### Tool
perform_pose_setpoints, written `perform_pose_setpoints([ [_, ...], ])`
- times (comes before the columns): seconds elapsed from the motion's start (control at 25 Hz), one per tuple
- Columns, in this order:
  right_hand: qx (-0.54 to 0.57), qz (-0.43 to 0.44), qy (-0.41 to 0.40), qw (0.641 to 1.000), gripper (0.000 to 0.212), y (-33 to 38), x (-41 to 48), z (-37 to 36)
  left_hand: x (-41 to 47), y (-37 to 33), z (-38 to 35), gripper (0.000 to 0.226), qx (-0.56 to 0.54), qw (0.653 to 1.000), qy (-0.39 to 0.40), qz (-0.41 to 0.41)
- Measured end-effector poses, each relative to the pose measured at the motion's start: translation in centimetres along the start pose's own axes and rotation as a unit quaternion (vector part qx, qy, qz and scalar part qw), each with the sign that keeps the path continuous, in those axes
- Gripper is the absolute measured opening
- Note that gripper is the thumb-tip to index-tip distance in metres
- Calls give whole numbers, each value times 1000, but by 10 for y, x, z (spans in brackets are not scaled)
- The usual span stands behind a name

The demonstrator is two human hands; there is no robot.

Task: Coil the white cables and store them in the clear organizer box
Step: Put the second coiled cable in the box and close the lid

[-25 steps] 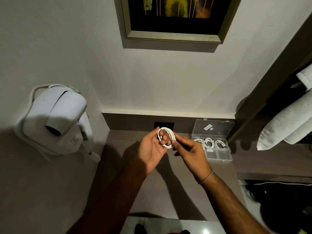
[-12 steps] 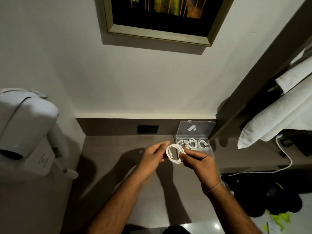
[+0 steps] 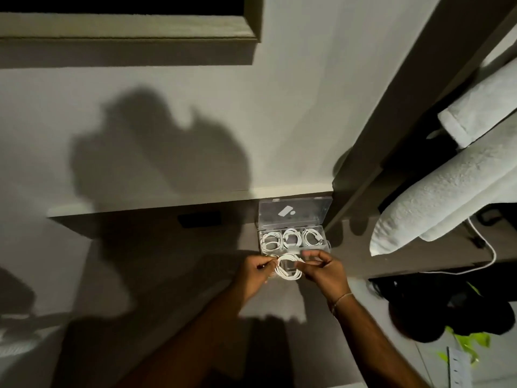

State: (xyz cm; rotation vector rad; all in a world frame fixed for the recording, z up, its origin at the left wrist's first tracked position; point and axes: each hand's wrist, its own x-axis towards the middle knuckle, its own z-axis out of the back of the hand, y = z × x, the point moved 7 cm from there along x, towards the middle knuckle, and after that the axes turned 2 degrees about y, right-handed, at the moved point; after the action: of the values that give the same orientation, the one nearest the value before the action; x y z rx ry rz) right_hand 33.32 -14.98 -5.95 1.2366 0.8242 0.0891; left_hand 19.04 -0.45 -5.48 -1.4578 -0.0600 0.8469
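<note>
A coiled white cable [image 3: 288,268] is held between both hands, just over the near row of the clear organizer box [image 3: 293,228]. My left hand [image 3: 254,271] pinches the coil's left side and my right hand [image 3: 323,268] pinches its right side. The box stands open on the brown counter against the wall, its lid [image 3: 295,212] tilted up. Three coiled white cables [image 3: 292,238] fill the far row of compartments. My hands and the coil hide the near compartments.
A dark wall socket [image 3: 199,219] sits left of the box. A dark post [image 3: 391,141] rises right of it, with rolled white towels [image 3: 447,191] on a shelf and a white cord [image 3: 486,247] hanging below. Dark bags [image 3: 447,309] lie at lower right.
Both hands have carried the coil to the right, from mid-counter to over the box's near row. The view swung right and closer, so the wall hair dryer is out of sight.
</note>
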Motion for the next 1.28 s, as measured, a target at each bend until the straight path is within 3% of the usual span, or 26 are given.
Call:
perform_pose_setpoints([
  [0.24,-121,7,-19,992,14,-26,86,24,74,17,-48,27,81,994,-48,55],
  [0.36,-184,51,33,981,9,-32,104,22,90,21,-53,32,169,978,-89,83],
  [0.48,-289,113,73,948,13,-39,104,18,93,16,-58,29,316,942,-87,71],
  [0.6,-365,158,60,915,29,-42,96,16,93,16,-63,23,382,919,-60,74],
  [0.76,-448,244,32,860,15,-41,83,13,91,20,-65,22,452,888,-12,89],
  [1.04,-569,232,41,788,21,-35,76,3,82,14,-73,13,566,824,6,30],
  [1.28,-633,161,80,753,29,-38,79,-18,93,18,-84,16,602,793,51,82],
])
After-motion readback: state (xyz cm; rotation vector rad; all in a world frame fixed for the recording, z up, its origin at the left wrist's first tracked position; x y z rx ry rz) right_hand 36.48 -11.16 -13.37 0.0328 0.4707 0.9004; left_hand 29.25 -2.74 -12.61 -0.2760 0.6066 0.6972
